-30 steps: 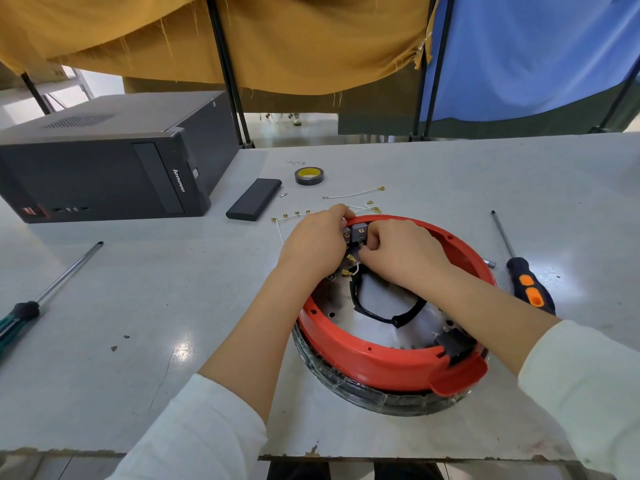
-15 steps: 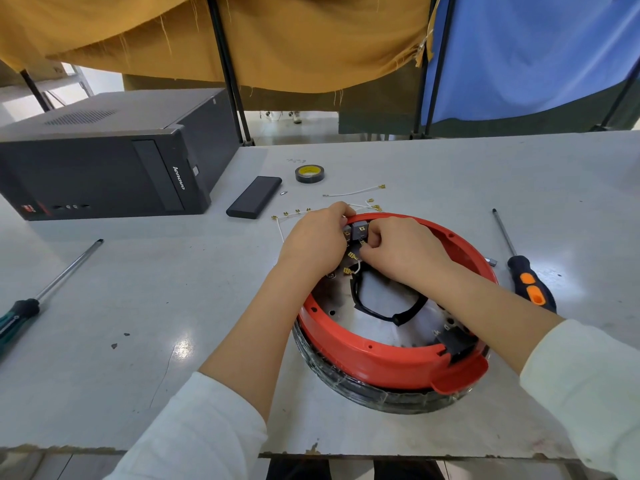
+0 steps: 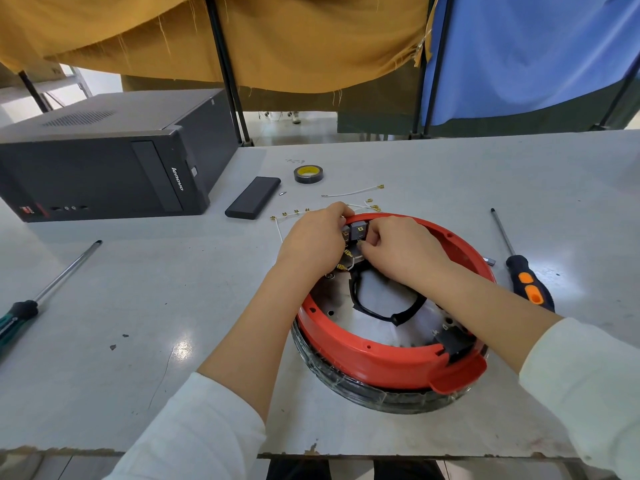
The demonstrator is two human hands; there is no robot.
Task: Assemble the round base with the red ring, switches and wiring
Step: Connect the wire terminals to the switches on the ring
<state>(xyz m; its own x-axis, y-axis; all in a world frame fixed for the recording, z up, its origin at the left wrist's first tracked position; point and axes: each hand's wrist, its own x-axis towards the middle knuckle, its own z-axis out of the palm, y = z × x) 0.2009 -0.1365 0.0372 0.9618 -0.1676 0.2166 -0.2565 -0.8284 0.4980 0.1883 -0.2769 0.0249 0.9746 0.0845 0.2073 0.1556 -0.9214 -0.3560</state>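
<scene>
The round base [image 3: 388,389] sat on the bench [image 3: 138,306] with the red ring [image 3: 363,351] seated on top. At the ring's far rim both hands worked a small grey switch [image 3: 356,231]. The left hand [image 3: 313,242] had its fingers curled round the switch's left side, steadying it; the right hand [image 3: 398,249] pinched something just beneath it, probably a wire terminal, though the fingers hid it. To do the step well, the person likely needed to brace the switch firmly, line the connector up squarely with its tab, and push straight without bending it. Spare white wires [image 3: 353,192] lay just beyond the ring.
</scene>
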